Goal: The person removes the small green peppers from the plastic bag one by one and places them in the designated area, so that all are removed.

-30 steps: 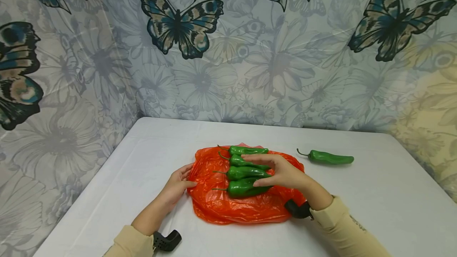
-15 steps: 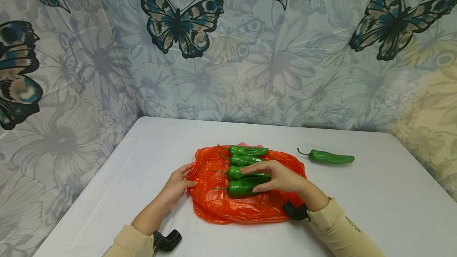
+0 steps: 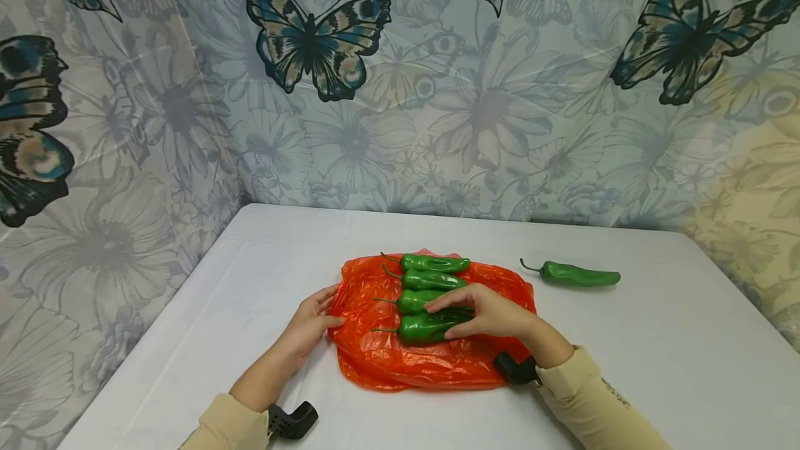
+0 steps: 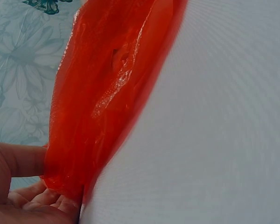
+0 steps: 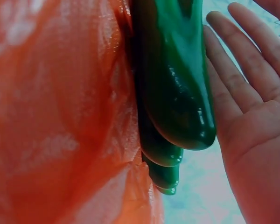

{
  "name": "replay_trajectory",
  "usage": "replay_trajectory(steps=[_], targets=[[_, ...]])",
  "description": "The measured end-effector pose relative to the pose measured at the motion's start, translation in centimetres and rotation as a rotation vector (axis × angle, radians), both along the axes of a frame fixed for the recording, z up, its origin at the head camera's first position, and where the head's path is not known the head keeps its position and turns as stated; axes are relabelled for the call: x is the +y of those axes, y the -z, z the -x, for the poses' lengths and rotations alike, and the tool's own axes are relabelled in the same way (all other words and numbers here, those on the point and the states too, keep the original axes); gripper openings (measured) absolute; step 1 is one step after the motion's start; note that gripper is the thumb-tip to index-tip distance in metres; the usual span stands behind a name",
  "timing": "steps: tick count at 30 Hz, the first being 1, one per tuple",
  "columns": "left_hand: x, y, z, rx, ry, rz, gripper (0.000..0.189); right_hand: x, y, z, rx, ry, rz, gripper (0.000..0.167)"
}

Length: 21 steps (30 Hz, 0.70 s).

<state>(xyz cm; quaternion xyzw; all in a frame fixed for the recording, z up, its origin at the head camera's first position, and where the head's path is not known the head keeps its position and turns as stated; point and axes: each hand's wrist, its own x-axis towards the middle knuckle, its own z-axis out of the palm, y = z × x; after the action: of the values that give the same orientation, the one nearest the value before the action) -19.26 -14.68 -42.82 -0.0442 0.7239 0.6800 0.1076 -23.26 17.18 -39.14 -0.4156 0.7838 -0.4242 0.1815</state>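
Note:
In the head view, several green chili peppers lie side by side on a crumpled red plastic bag (image 3: 425, 370), stems pointing left. My left hand (image 3: 306, 328) pinches the bag's left edge; the left wrist view has the thumb on one side of the film and the fingers (image 4: 42, 200) under it. Over the right ends of the two nearest peppers is my right hand (image 3: 490, 312). Its thumb is at the nearest pepper (image 3: 419, 330) and its fingertips are at the second pepper (image 3: 409, 302). The right wrist view shows these fingers (image 5: 249, 60) extended, beside the glossy pepper tips.
One more green pepper (image 3: 581, 275) lies apart on the white table (image 3: 656, 339), to the right of the bag. Behind the table hangs a cloth backdrop (image 3: 487, 123) with butterflies and flowers. A black wrist mount (image 3: 515, 369) sits close over the bag's right side.
My right hand has come down and slightly toward me, from across the middle peppers to the two nearest ones. The left hand, bag and peppers have stayed in place.

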Motion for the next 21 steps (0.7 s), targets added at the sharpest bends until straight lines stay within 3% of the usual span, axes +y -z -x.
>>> replay_trajectory(steps=[21], targets=[[0.0, 0.0, 0.0, -0.008, -0.002, 0.010, 0.062, 0.1, 1.4, 0.1, -0.080, -0.057, -0.056, 0.046]])
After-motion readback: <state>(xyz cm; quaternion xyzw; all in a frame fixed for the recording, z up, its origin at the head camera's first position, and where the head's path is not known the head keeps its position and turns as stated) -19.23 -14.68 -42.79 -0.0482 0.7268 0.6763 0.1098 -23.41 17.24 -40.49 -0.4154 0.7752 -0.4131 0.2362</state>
